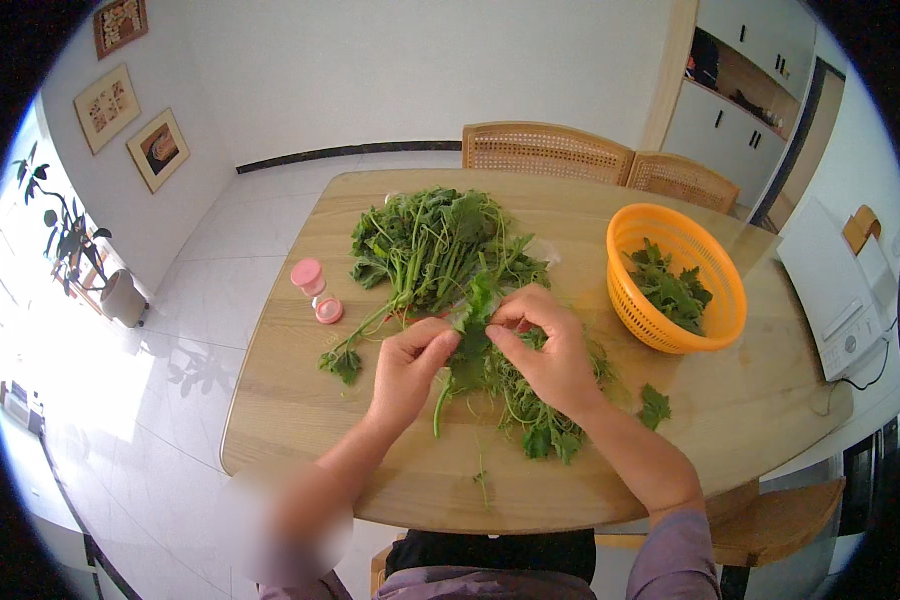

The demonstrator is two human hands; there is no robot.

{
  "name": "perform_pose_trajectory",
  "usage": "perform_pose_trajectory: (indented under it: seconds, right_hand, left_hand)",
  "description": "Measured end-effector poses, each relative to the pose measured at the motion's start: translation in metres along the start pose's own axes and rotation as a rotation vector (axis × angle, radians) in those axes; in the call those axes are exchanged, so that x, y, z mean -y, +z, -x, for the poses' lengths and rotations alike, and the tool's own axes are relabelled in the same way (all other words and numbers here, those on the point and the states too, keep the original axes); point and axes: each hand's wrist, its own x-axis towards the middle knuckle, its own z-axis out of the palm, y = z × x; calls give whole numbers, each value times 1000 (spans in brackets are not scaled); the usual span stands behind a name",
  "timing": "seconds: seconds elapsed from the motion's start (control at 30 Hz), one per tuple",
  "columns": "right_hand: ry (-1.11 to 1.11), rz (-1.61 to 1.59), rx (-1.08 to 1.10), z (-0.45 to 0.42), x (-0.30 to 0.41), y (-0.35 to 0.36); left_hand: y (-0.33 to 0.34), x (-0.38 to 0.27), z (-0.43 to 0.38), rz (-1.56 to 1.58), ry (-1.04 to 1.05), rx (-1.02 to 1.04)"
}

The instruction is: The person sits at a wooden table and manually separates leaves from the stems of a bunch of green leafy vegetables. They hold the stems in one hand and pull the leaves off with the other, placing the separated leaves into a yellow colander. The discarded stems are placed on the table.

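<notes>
Between my two hands is a green leafy sprig (471,356), its stalk hanging toward the tabletop. My left hand (414,364) pinches its left side between thumb and fingers. On the other side my right hand (547,341) has thumb and forefinger closed at the leaf's edge. Beyond them lies a large bunch of leafy vine greens (439,240) with long stems and curly tendrils. A looser heap of thin stems and tendrils (529,405) is partly hidden under my right hand and forearm. An orange plastic colander (675,217) at the right contains picked leaves (667,289).
A pink sand timer (316,289) lies left of the bunch on the wooden table (285,405). One loose leaf (654,406) rests right of my forearm. A white appliance (832,300) with a cord stands at the right. Cane-backed chairs (547,150) line the far edge.
</notes>
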Motion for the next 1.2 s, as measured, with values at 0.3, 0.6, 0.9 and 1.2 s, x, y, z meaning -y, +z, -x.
perform_pose_trajectory:
  seconds: [0.3,0.6,0.9,1.2]
  right_hand:
    - [368,-638,-29,-5,-12,-6]
    - [377,-487,68,-5,-24,-4]
    - [368,-384,44,-5,-28,-7]
    - [422,-347,220,-1,-16,-3]
  left_hand:
    - [-18,8,-14,553,-169,14]
    - [-4,-7,-7,596,-323,46]
    - [1,-9,-5,366,-253,139]
    - [-6,2,-11,317,-122,61]
